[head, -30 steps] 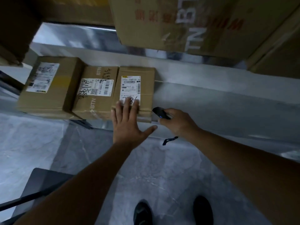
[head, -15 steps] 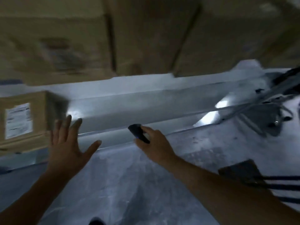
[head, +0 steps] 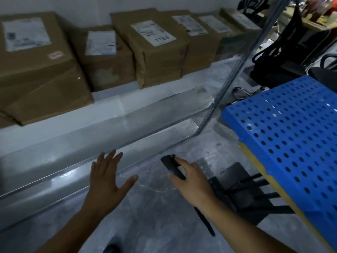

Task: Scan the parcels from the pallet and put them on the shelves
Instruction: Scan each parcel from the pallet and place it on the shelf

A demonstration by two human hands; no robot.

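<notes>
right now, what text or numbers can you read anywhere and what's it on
"7786", handwritten, as best it reads: on the label of the middle box.
Printed lines on that label: too blurred to read.
Labels on the other boxes: too blurred.
Scanner and pallet: no text seen.

I'm seeing a dim, bluish view; glare is streaking along the metal shelf edge (head: 113, 125). The parcel labels (head: 154, 32) are smearing into blur (print mostly unreadable), straight lines are bowing at the edges, and the floor (head: 155, 207) is sitting in shadow.
</notes>
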